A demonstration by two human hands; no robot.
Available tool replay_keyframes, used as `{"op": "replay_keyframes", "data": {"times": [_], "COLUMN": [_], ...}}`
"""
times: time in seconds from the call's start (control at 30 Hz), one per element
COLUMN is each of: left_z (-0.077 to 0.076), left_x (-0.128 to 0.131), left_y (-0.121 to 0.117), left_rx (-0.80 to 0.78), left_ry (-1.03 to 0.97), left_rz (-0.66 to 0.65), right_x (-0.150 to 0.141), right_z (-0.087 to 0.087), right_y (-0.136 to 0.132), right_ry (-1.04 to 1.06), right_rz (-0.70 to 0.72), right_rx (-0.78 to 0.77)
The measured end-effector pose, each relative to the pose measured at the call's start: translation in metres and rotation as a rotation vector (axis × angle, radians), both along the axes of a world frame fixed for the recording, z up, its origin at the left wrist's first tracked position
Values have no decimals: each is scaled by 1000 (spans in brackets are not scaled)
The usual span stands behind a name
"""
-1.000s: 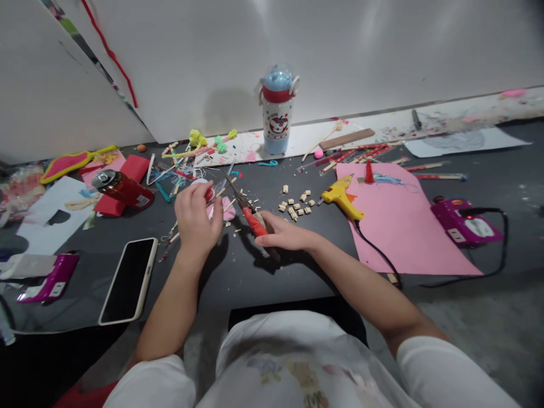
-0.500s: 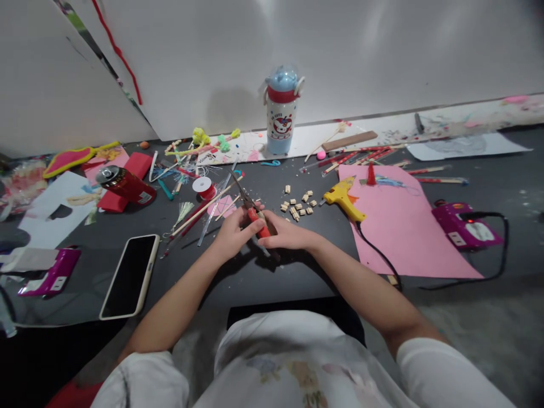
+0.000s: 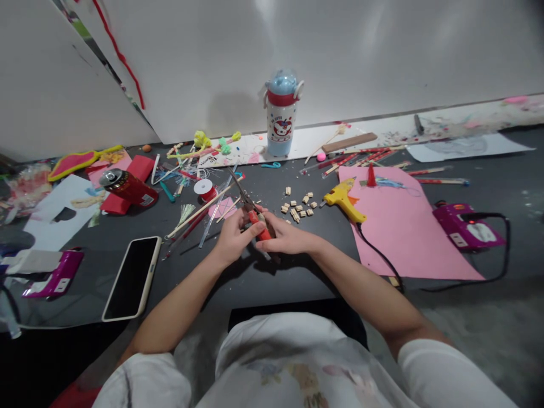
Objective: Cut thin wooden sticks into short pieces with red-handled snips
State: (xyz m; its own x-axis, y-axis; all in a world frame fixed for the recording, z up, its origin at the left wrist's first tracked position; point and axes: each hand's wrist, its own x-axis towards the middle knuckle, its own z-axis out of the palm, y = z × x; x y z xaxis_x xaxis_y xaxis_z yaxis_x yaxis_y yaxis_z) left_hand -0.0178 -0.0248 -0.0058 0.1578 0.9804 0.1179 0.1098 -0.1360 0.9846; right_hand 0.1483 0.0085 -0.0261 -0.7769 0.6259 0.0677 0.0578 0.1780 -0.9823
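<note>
A pair of pliers (image 3: 260,224) with red handles is held between my two hands over the table, its dark jaws pointing up and to the left. My left hand (image 3: 234,238) is closed, thumb pressed on the red handle. From the other side my right hand (image 3: 288,233) wraps the handles. Whether a small piece sits in the fingers near the jaws cannot be made out. Short cut wooden pieces (image 3: 294,214) lie in a loose group just beyond my right hand. Thin sticks (image 3: 203,212) and a spool of red ribbon (image 3: 204,190) lie beyond my left hand.
A yellow glue gun (image 3: 345,202) rests partly on pink paper (image 3: 397,238), its cord running toward the front edge. A bottle (image 3: 280,116) stands at the back. To the left are a phone (image 3: 132,277), a tilted red can (image 3: 130,187) and a purple power strip (image 3: 63,275).
Both hands stay closed around the pliers with barely any movement. The whole view has shifted very slightly.
</note>
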Motion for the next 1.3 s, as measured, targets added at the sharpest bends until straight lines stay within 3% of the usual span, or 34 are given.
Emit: {"op": "replay_keyframes", "data": {"times": [0.37,0.47,0.53,0.67,0.77,1.1,1.3], "left_z": [1,1,2,11,15,11,9], "left_x": [0,-9,-17,-33,-40,-49,-53], "left_y": [2,7,7,7,9,16,17], "left_rx": [-32,54,205,517,652,625,773], "left_ry": [-2,104,249,602,779,879,841], "left_rz": [10,30,137,539,663,576,537], "right_x": [-3,-1,0,2,1,1,2], "right_z": [4,8,11,14,14,14,20], "right_y": [-4,-4,-4,-3,-4,-8,-8], "right_ry": [12,-42,-112,-205,-234,-276,-286], "right_rz": [-57,-98,-124,-177,-159,-100,-40], "right_rx": [-40,-77,-79,-12,-7,80,91]}}
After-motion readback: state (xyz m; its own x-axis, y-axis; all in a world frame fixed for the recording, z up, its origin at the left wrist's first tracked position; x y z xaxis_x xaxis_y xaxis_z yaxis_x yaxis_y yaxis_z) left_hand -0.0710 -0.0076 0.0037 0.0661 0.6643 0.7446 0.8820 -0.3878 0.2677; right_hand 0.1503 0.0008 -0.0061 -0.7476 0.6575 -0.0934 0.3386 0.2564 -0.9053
